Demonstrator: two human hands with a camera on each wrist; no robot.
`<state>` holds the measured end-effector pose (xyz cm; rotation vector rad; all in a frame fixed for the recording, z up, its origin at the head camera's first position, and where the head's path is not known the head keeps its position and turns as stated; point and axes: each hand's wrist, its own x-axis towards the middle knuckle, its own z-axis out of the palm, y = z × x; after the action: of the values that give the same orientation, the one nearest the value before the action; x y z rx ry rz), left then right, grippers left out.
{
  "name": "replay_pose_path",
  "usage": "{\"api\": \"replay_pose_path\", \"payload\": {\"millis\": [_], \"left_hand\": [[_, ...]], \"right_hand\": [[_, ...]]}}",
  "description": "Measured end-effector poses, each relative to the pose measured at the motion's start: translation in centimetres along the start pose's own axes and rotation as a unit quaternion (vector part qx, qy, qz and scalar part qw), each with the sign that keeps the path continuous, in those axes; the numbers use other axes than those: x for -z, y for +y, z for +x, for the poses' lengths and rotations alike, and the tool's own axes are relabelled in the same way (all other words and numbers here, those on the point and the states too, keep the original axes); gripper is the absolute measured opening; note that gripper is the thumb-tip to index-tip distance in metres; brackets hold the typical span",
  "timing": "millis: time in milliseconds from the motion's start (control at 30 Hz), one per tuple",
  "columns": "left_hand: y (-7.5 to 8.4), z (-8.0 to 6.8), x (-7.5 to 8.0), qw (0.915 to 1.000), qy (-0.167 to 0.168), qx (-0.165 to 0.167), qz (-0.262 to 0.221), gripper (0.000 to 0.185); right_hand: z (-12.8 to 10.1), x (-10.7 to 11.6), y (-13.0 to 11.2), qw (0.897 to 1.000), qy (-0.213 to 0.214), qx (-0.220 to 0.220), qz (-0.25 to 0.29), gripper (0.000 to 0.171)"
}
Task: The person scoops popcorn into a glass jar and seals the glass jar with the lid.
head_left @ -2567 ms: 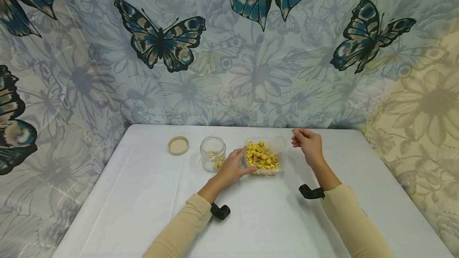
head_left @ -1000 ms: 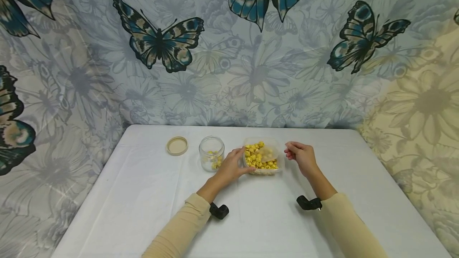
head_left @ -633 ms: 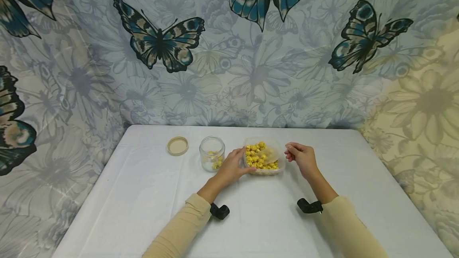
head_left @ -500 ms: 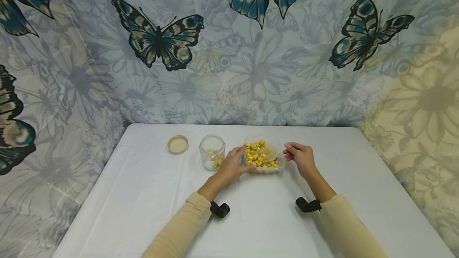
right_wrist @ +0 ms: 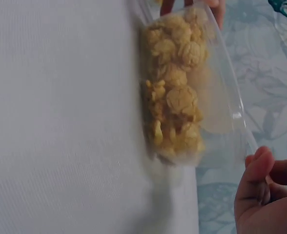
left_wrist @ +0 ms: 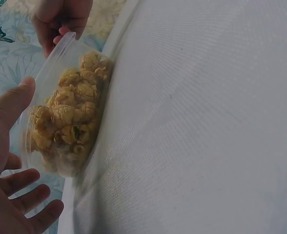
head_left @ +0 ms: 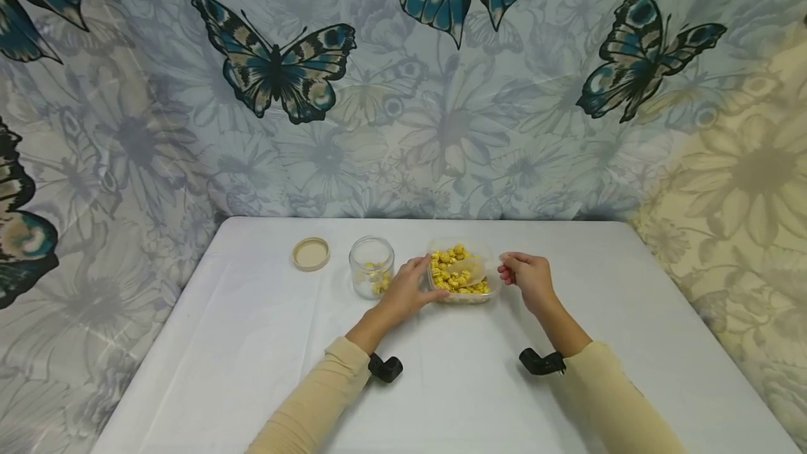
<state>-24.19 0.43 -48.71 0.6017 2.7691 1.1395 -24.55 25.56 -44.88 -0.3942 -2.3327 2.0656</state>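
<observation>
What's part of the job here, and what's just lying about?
In the job:
clear plastic tub
yellow popcorn
translucent scoop, in the tub
clear round jar, some popcorn inside
left hand, on the tub
right hand, holding the scoop

Lying about:
pale gold round lid, untouched, probably the jar's
blue butterfly-print backdrop, scenery

- A white, cloth-covered table [head_left: 239,370] with rounded far corners carried three things.
- A round, gold lid [head_left: 311,254] lay flat near the far edge, closest to the far left corner.
- A clear jar [head_left: 363,276] stood upright to its right, left of the far edge's middle.
- A clear plastic container [head_left: 464,298] sat beside the jar, just right of that edge's middle.
</observation>
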Motion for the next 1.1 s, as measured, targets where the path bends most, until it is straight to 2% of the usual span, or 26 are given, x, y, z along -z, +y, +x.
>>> {"api": "replay_pose_path", "payload": {"millis": [300,433,633,867,1100], "left_hand": [[0.04,0.02,-0.05,1.0000,-0.004,-0.001,-0.005,0.089],[0.06,-0.05,-0.05,1.0000,-0.006,0.001,-0.007,0.090],[0.11,-0.06,0.08,1.0000,0.000,-0.003,-0.003,0.090],[0.15,-0.02,0.16,1.0000,-0.004,0.002,-0.008,0.090],[0.01,-0.08,0.07,1.0000,-0.003,-0.003,-0.006,0.089]], "right_hand": [[0.01,-0.61,0.28,0.993,0.045,-0.066,0.082,0.031],[-0.07,-0.52,0.32,0.990,0.048,-0.089,0.103,0.027],[-0.03,-0.56,0.28,0.989,0.035,-0.094,0.111,0.025],[0.07,-0.82,0.10,0.984,0.059,-0.109,0.129,0.021],[0.03,-0.97,0.11,0.982,0.068,-0.113,0.138,0.025]]}}
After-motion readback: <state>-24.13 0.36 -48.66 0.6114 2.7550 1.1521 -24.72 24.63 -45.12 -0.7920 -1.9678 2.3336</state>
